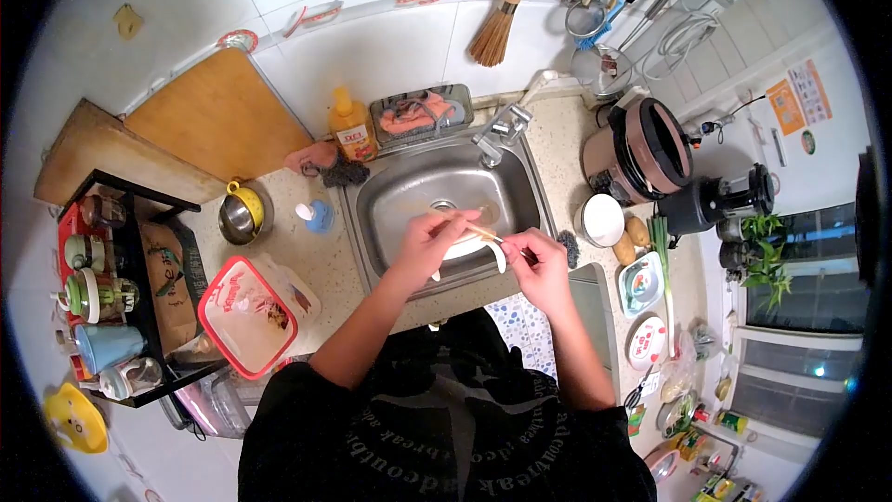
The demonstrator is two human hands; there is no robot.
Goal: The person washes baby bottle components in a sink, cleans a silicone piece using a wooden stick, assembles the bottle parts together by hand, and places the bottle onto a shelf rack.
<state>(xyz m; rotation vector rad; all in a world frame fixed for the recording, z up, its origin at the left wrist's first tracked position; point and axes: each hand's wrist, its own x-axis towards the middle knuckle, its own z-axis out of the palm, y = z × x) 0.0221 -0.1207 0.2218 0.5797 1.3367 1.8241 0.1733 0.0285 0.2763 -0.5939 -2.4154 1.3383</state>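
Observation:
Over the front part of the steel sink [381,188], my left hand [429,244] pinches one end of a small, thin, pale yellowish piece [480,231]. My right hand [539,268] is closed at its other end, with the fingers pressed together around something slim whose kind is too small to make out. Both hands are close together. Just beneath them is a white curved object [465,247], partly covered by my fingers; its full shape is hidden. Behind the hands rises the chrome faucet [502,135].
Left of the sink stand a blue bottle [317,217], a metal bowl [243,214] and a red-rimmed container [248,316]. To the right are a white bowl [602,220], potatoes [636,231], a green onion [660,246] and a pressure cooker [639,153]. A yellow-capped bottle [351,127] stands behind.

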